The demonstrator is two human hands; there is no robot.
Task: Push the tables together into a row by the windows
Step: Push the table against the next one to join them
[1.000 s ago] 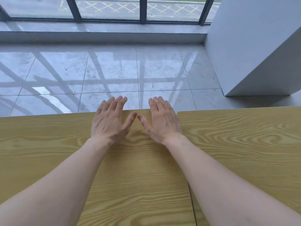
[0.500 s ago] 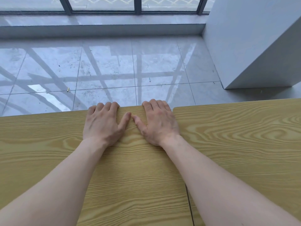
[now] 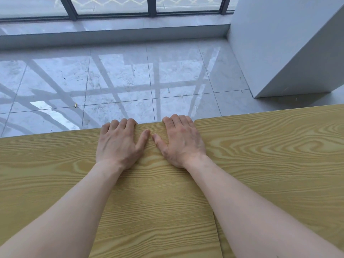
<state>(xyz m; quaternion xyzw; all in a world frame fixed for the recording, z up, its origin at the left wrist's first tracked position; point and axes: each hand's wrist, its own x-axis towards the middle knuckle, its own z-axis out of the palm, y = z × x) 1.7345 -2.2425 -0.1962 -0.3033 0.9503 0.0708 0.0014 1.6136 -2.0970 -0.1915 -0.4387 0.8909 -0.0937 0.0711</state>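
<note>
I'm at the left table (image 3: pixel 55 174), butted against the right table (image 3: pixel 279 155), floor (image 3: pixel 121 75) between them and the windows (image 3: pixel 111 4). Looks stiff, heavyish, slick laminate, so I'd shove at the far edge. Left hand (image 3: pixel 117 144) and right hand (image 3: pixel 181 142) lie flat, fingers together, tips hooked over that edge.

Both hands (image 3: pixel 149 144) gripping table (image 3: pixel 55 164) edge (fingers curled).
</note>
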